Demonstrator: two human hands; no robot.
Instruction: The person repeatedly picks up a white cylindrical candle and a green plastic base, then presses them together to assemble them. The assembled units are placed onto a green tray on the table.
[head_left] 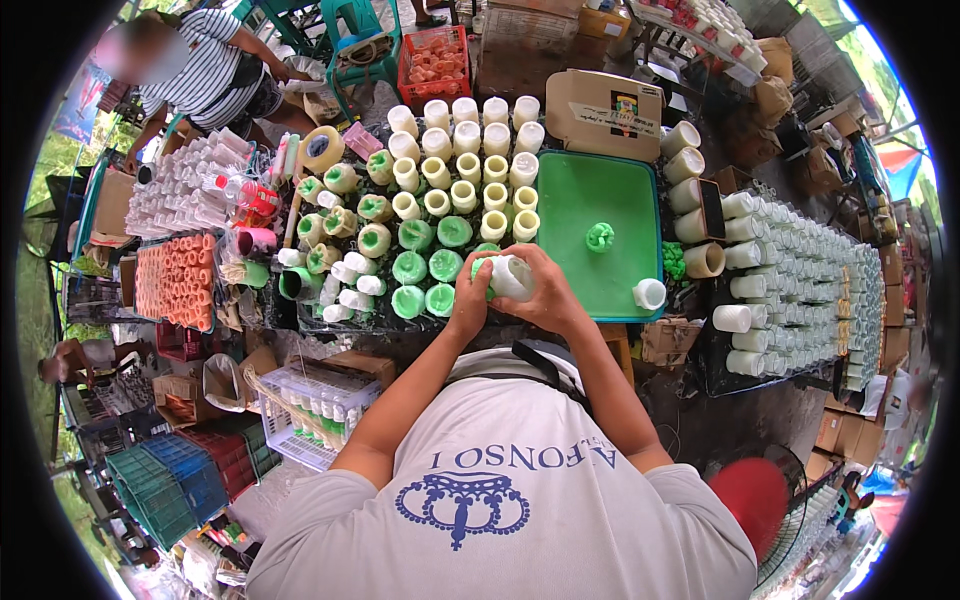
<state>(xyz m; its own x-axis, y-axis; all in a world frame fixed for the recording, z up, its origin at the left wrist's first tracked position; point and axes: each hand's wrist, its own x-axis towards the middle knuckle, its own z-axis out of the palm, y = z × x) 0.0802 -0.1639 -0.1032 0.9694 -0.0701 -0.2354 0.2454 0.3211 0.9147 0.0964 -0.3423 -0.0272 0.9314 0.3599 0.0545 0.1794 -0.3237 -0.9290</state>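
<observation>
Both my hands meet at the table's front edge. My right hand [548, 290] curls round a white translucent cup [513, 279], tilted with its mouth toward me. My left hand [470, 298] is closed beside it on a green knobbly piece [482, 268], partly hidden by the fingers. Just left of them stand several cups with green in them [445, 265], in short rows. Behind these are rows of cream-white cups [466, 138]. To the right lies a green tray [570, 220], bearing another green knobbly lump [600, 237] and a white cup [649, 294].
An open cardboard box [605, 110] stands behind the tray. At right, a table carries many white cups [760, 290]. Orange pieces [175, 270] and a tape roll [321, 149] sit at left. A person in a striped shirt [215, 70] is at the far left. A plastic basket [315, 400] stands lower left.
</observation>
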